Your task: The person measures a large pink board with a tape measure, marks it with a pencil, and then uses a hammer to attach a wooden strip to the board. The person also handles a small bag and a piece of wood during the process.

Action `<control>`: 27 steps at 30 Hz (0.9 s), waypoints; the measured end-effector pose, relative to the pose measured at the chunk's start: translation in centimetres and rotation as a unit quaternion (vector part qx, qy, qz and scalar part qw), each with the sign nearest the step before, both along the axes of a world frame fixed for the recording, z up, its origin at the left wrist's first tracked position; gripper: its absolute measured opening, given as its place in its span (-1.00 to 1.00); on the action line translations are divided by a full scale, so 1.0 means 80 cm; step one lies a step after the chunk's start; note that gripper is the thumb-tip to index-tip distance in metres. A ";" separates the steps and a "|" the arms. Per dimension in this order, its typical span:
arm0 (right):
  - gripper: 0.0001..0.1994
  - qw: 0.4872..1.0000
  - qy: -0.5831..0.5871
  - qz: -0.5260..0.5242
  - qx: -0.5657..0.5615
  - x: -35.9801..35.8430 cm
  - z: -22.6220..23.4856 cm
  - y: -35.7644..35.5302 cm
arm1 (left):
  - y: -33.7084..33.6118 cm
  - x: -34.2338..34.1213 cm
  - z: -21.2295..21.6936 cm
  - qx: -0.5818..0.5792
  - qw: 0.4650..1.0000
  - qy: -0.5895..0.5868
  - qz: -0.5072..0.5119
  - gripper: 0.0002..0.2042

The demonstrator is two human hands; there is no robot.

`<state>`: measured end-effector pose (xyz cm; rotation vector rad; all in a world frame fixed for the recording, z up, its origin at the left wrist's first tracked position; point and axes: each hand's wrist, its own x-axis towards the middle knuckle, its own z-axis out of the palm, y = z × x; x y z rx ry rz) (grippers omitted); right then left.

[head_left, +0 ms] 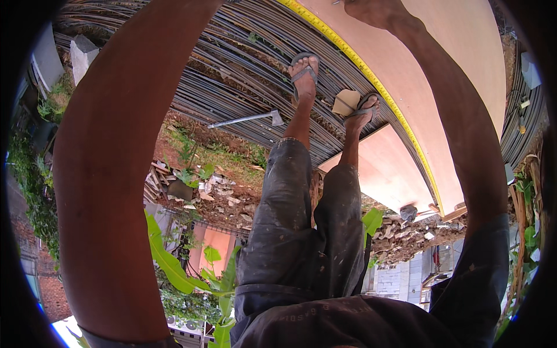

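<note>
— Where was the right hand (374, 11) seen?

— It was pressed down on the plywood sheet (441, 52), just beside the yellow tape measure (371, 81) stretched along the sheet's edge; whether its fingers were curled or flat could not be told (it was cut off by the frame).

— And the left hand?

— Nothing of it was shown, only the forearm. The sheet was laid over a bed of steel rebar (243, 52). A hammer (246, 119) was left on the rebar, well apart from the sheet, beyond the two sandalled feet.

Outdoor building site: rebar (232, 64), rubble (406, 235)
</note>
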<state>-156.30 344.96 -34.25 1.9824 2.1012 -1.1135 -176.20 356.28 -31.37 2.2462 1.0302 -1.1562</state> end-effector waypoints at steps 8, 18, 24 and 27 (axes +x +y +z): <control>-0.90 0.998 0.055 -0.031 0.008 0.013 0.016 -0.008 | 0.001 0.012 -0.006 0.003 1.000 -0.012 -0.008 -0.66; -0.88 0.996 0.071 -0.030 0.050 0.000 0.020 -0.019 | 0.002 0.000 -0.001 0.012 1.000 -0.008 0.000 -0.66; -0.75 0.994 0.091 -0.058 -0.003 -0.020 0.033 -0.036 | 0.001 -0.001 0.000 0.012 1.000 -0.011 0.003 -0.66; -0.71 0.996 0.082 -0.045 -0.003 -0.022 0.032 -0.038 | 0.000 -0.001 -0.001 0.012 1.000 -0.011 0.004 -0.66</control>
